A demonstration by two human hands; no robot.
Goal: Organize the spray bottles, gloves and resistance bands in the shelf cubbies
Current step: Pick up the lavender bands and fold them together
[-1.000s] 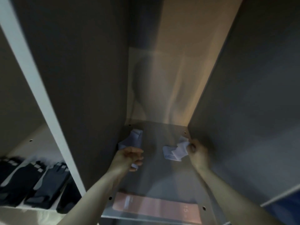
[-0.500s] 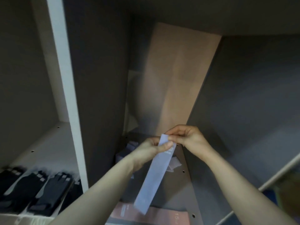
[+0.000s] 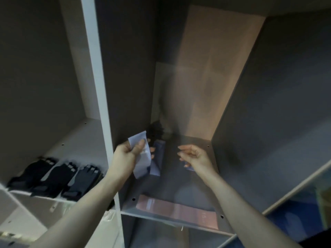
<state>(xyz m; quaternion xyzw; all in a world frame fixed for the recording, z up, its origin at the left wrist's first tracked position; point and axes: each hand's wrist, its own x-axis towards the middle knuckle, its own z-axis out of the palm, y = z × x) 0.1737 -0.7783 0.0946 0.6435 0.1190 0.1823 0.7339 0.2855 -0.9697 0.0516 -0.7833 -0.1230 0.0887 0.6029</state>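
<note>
Blurring hides the dark shape [image 3: 155, 130] at centre frame, behind the left hand [image 3: 125, 158], which pinches a pale blue resistance band [image 3: 141, 163]. The right hand [image 3: 195, 156] hangs open and empty beside it. A pink band [image 3: 177, 212] lies at the cubby's front edge; black gloves [image 3: 57, 178] fill the lower-left cubby.

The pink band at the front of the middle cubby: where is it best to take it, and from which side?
The pink band lies flat across the cubby floor, just behind the front edge. Probably best to pinch one short end, coming from the open front and slightly above; flat as it lies, an end should lift more easily than the middle. The right hand is empty.
</note>
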